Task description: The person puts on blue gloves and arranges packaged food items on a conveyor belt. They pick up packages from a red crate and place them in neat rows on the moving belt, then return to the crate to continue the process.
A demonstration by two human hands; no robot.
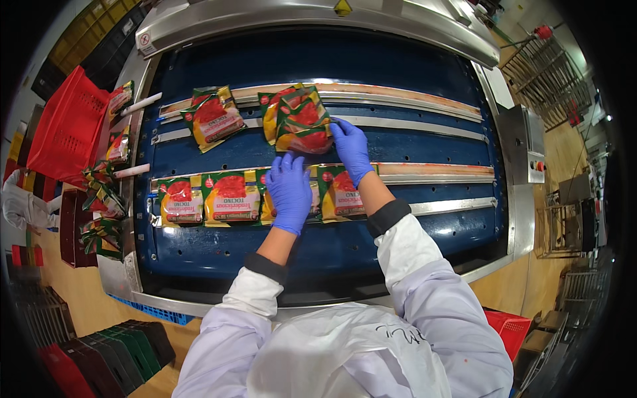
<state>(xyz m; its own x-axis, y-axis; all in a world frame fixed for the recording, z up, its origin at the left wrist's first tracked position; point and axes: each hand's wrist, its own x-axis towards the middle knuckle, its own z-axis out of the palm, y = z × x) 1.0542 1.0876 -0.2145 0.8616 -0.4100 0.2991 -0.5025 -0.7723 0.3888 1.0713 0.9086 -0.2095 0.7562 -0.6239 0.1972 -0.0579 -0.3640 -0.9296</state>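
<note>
My right hand (351, 149), in a blue glove, pinches the right edge of a green, red and yellow plastic food pouch (304, 122). That pouch overlaps another pouch (271, 112) on the far sealing bar. My left hand (288, 194), also gloved, is over the near row with its fingers a little apart, partly covering a pouch (267, 204). Also in this row are a pouch at the left end (181, 201), a second one beside it (231, 199) and one under my right wrist (342, 196). Another pouch (214, 118) lies tilted on the far bar's left part.
The blue bed (318, 253) of a steel packaging machine carries two sealing bars. Several pouches (103, 199) lie along its left edge by a red crate (69, 127). A control box (535, 164) with a red button is at right. A person in white (27, 201) bends at far left.
</note>
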